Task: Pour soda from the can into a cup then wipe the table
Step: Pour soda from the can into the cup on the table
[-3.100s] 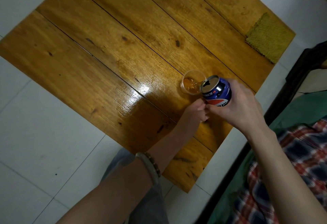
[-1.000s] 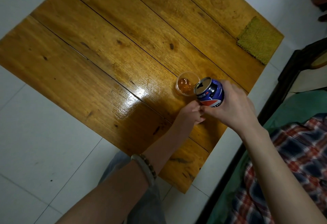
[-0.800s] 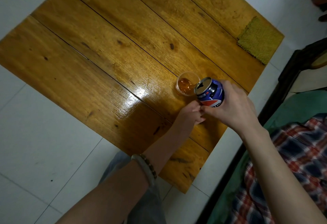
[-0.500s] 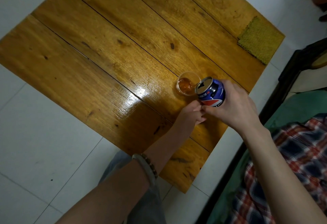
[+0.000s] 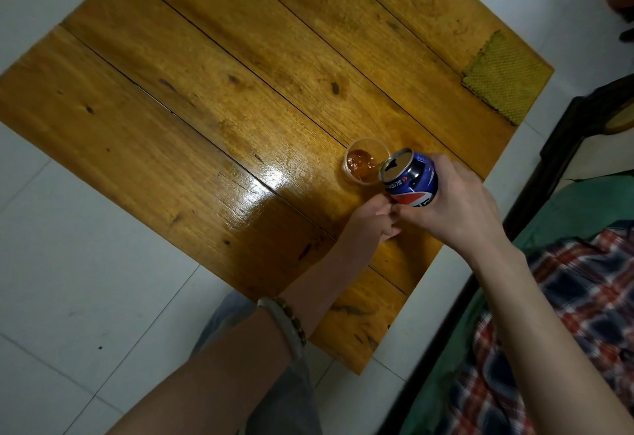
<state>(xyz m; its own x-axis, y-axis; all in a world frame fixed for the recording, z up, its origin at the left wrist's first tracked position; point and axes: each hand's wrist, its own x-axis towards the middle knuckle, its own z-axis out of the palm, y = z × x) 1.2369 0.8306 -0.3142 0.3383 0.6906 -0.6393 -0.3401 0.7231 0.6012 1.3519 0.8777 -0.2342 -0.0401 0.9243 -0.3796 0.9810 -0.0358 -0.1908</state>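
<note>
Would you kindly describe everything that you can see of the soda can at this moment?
The can looks like blue metal, with a red, white and blue logo, small white print and a silver top whose mouth is open. It is tilted, mouth lowest, with its top rim at the edge of the clear cup, which holds brown soda. The right hand grips its body. The left hand lies just below it; whether that hand touches the can is unclear.

A home room — wooden table (image 5: 240, 91), tiled floor (image 5: 85, 280), plaid fabric (image 5: 583, 297).
</note>
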